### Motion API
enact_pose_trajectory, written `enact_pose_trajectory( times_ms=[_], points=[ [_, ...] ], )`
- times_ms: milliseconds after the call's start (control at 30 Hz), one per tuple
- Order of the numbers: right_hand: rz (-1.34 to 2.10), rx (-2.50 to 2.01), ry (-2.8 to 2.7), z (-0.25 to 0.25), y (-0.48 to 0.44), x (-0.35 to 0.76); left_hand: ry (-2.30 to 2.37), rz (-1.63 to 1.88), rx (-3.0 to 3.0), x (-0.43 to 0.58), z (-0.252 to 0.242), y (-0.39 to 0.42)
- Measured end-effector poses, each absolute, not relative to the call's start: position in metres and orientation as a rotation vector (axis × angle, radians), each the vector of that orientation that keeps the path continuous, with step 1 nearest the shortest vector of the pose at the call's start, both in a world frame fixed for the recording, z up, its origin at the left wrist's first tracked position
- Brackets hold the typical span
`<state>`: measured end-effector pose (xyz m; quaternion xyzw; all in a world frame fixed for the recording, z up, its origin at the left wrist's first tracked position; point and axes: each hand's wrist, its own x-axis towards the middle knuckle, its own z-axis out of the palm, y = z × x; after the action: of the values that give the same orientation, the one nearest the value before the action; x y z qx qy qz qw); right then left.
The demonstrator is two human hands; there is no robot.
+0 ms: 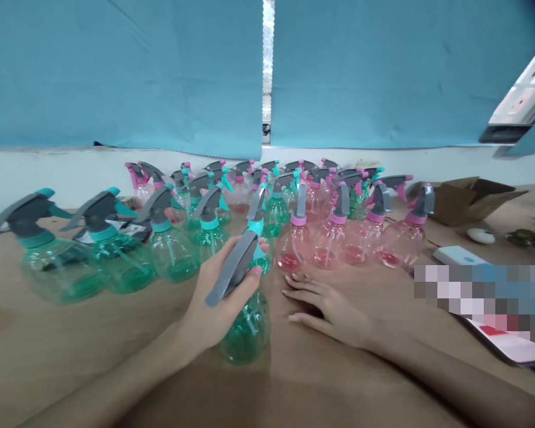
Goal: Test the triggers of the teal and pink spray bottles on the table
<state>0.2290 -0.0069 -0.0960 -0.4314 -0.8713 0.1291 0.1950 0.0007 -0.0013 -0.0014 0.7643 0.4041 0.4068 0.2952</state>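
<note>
"Grip first: what do we record on each side?"

"We record the left hand (220, 315) closed around the neck of a green spray bottle (245, 333), with the grey trigger head (232, 270) above the thumb. The right hand (332, 309) lies palm down on the table (321, 380), fingers slightly spread, gripping nothing that we can see."

"Where is the held unit, and why that hold?"

"It is roughly upright, nearer to us than the front row and near the middle of the table. We cannot tell whether its base touches the surface. We judge that the neck suits the hold because it is narrower than the round body and lets the fingers wrap it."

"Why is the front row set as it is?"

"We read it as grouped by colour: green bottles (172, 255) on the left, pink bottles (330, 246) on the right."

"What quantities do we list?"

"One bottle held. In the front row, five green, the fifth partly behind the left hand, and four pink. The rear bottles (276, 217) mix both colours; they overlap, so we give no count. To the right, one brown box (468, 202) and one white oval object (480, 236). At the back, two blue cloths (125, 71)."
</note>
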Motion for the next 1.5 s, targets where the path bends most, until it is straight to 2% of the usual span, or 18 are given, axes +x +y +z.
enact_pose_trajectory(
  times_ms=[767, 1500],
  points=[
    [0.366, -1.205, -2.415, -0.095, -0.008, 0.228, 1.06, 1.045, 2.134, 0.0, 0.01, 0.0],
    [0.336, -1.201, -2.433, -0.098, -0.007, 0.228, 1.083, 1.057, 2.038, 0.001, 0.0, -0.001]
  ],
)
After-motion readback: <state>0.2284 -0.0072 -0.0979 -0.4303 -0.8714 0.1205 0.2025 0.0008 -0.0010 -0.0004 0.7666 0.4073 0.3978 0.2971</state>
